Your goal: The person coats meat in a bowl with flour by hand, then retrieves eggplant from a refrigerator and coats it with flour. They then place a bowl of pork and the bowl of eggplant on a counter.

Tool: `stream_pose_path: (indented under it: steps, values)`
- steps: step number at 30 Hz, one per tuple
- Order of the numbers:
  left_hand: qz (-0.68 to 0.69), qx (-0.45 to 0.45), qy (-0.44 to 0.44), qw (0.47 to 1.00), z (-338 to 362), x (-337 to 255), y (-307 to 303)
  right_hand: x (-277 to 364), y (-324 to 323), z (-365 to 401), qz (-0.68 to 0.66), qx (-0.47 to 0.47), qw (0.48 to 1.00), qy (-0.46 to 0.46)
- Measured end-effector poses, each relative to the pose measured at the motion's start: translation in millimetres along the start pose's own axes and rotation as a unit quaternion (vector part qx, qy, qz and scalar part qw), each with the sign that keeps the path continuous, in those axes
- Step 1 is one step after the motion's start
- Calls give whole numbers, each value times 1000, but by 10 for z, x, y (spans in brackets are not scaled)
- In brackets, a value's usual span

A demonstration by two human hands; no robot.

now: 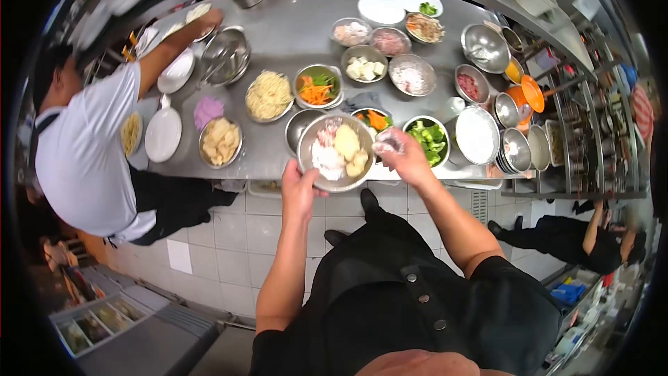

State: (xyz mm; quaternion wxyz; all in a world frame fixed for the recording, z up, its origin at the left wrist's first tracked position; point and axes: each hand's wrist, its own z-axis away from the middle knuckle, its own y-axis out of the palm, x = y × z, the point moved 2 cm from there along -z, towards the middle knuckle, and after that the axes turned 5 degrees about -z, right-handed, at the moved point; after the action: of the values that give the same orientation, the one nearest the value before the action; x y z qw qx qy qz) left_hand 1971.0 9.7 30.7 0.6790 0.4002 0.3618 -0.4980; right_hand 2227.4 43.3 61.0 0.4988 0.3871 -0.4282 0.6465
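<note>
My left hand grips the near left rim of a metal bowl, thumb on the edge. Inside the bowl lie white powder, pale pink pieces that look like raw meat, and pale yellow lumps. Just beside the bowl's right rim is my right hand, its fingers bunched together and dusted white. What those fingers hold, if anything, is hidden. Bowls of broccoli and sliced orange and green vegetables stand close to the right hand.
Several bowls cover the steel table, including noodles, carrot strips, and white cubes. A co-worker reaches over plates at the left. Stacked metal bowls and a shelf rack stand right. Another person is far right.
</note>
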Motion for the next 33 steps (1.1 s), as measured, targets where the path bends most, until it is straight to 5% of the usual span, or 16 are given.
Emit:
stream_pose_path:
  steps: [6, 11, 14, 20, 23, 26, 29, 33]
  values:
    - [-181, 31, -15, 983, -1350, 4, 1366, -190, -1831, 11, 10, -199, 968, -153]
    - [-371, 19, -31, 928, -2354, 307, 1965, -667, -3508, 45, -20, -355, 932, -69]
    - [-501, 28, 42, 864, -2874, 682, 1965, -932, -4186, 35, -28, -408, 911, -47]
    - [-437, -4, -18, 900, -2668, 631, 2424, -1780, -4842, -651, 162, -404, 900, -6]
    - [-417, -12, -48, 907, -2825, 779, 2468, -1308, -4665, -1169, 309, -344, 886, 27]
    - [-386, -17, -86, 918, -2916, 920, 2381, -1389, -4765, -1695, 358, -380, 853, 15]
    - [-577, -98, 136, 799, -2600, 595, 2508, -1104, -4978, -1581, 292, -324, 898, 54]
    - [-419, 66, 186, 886, -2371, 241, 3228, -1419, -5299, -655, 304, -406, 860, 57]
